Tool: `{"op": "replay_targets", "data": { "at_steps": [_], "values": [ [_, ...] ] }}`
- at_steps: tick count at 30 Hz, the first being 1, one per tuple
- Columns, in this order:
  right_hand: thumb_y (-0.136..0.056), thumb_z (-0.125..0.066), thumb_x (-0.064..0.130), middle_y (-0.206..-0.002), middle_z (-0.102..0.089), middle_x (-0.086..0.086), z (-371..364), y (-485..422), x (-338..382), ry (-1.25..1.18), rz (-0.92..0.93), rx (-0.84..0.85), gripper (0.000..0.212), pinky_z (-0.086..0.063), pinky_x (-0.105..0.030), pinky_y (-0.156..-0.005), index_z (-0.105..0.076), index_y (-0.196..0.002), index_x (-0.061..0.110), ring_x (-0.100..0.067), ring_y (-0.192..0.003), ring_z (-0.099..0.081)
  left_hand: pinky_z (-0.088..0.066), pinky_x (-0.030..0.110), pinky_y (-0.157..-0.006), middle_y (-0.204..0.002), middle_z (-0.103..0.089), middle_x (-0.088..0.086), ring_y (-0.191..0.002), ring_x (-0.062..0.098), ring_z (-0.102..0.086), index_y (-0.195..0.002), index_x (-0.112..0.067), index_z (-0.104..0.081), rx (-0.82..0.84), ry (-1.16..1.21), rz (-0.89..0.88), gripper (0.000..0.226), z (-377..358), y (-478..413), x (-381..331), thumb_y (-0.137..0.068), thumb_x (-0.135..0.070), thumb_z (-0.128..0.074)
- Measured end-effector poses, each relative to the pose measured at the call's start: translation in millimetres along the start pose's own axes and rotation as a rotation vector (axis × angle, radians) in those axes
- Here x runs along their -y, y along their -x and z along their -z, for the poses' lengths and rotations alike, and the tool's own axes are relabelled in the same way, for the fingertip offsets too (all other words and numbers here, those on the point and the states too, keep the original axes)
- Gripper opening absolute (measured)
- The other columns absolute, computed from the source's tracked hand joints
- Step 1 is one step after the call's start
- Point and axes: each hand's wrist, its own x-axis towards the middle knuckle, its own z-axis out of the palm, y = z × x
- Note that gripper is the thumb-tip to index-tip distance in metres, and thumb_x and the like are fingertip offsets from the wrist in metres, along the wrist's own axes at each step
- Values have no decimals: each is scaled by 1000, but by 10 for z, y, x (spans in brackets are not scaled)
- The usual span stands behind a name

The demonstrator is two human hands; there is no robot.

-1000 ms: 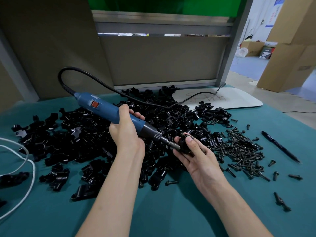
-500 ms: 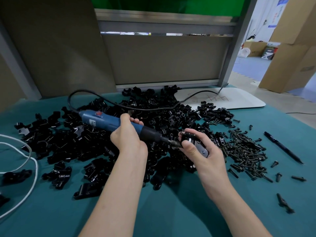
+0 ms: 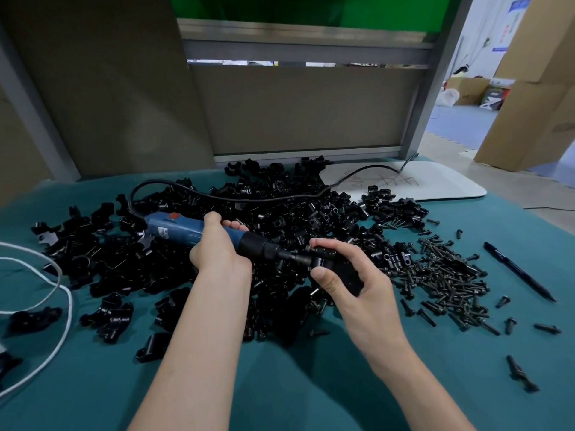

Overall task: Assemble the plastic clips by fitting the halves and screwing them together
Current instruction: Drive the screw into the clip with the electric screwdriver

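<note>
My left hand [image 3: 217, 248] grips a blue electric screwdriver [image 3: 174, 231] that lies almost level and points right. Its black nose and bit reach a black plastic clip [image 3: 339, 269], which my right hand [image 3: 357, 286] holds with fingers and thumb curled round it. The bit's tip meets the clip's left side between my index finger and thumb. Both hands hover over a wide heap of loose black clip halves [image 3: 280, 213]. A pile of black screws [image 3: 448, 275] lies just to the right of my right hand.
The green table cloth [image 3: 280, 384] covers the table. A black pen [image 3: 518, 270] lies at the right, with stray screws around it. A white cord [image 3: 49, 306] loops at the left edge. A white board [image 3: 435, 185] sits at the back right, with the screwdriver's black cable [image 3: 249, 197] trailing over it.
The screwdriver has dropped from a steep tilt to nearly level. My right hand turned over, from palm up to curled round the clip, and the bit stays at the clip.
</note>
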Motion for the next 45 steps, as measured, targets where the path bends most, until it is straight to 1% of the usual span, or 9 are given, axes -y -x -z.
{"op": "replay_targets", "data": {
  "at_steps": [6,7,10,14,19,23,30,38,45],
  "values": [
    [-89,-70,45,-126,-66,29,-41,35,26,55,70,36,31,-45,-13,-98,-66,-119,54,4,-121,-59,-52,24,-52,-73,-55,2,-49,10,-53,-90,-9,-51,57,-11,45,14,15,-33,-65,-93,-5,-64],
    [-90,-70,45,-125,-67,28,-31,44,25,63,74,41,31,-45,-13,-98,-66,-120,54,4,-120,-60,-52,24,-52,-75,-56,3,-50,9,-54,-92,-9,-51,64,-21,50,14,21,-51,-92,-93,-5,-64],
    [-87,-69,55,-100,-69,10,43,50,25,65,30,-10,31,-51,-16,-75,-66,-118,55,-5,-85,-62,-56,26,-57,-78,-56,3,-58,10,-55,-100,-10,-51,64,-1,34,17,37,-129,-202,-92,-4,-64],
    [-84,-70,57,-101,-69,21,93,-1,5,19,-23,-64,27,-51,-13,-74,-67,-111,58,-1,-87,-64,-56,25,-57,-73,-56,1,-57,12,-55,-107,-11,-51,82,40,12,21,26,-154,-237,-91,-5,-65],
    [-83,-73,53,-77,-66,16,55,-9,-42,-19,-63,-42,25,-45,-7,-68,-70,-108,56,3,-71,-56,-55,26,-57,-66,-57,0,-53,12,-55,-100,-10,-52,125,37,8,18,-32,-50,-119,-91,-8,-67],
    [-84,-73,49,-89,-70,-3,60,-12,-42,-43,-76,-33,24,-48,-9,-72,-70,-107,53,-1,-76,-59,-57,28,-61,-66,-57,0,-55,13,-55,-100,-9,-52,128,44,-4,18,-41,-34,-90,-90,-9,-67],
    [-84,-73,50,-77,-66,11,66,-15,-65,-26,-87,-23,24,-45,-6,-70,-70,-108,53,2,-73,-57,-57,28,-62,-70,-57,1,-56,12,-55,-108,-10,-51,133,97,-4,24,-17,-19,-66,-90,-6,-67],
    [-85,-73,50,-76,-64,15,69,-21,-81,-20,-90,-20,24,-45,-8,-70,-70,-109,53,-1,-73,-57,-55,26,-57,-57,-58,-1,-47,12,-55,-89,-9,-53,160,55,-76,13,-56,58,-73,-90,-7,-66],
    [-85,-73,51,-98,-73,-11,57,-28,-105,-31,-100,-22,26,-55,-35,-94,-69,-111,53,-32,-101,-68,-55,26,-57,-58,-59,0,-45,11,-56,-92,-10,-53,147,40,-78,13,-43,61,-55,-90,-7,-66]
  ]
}}
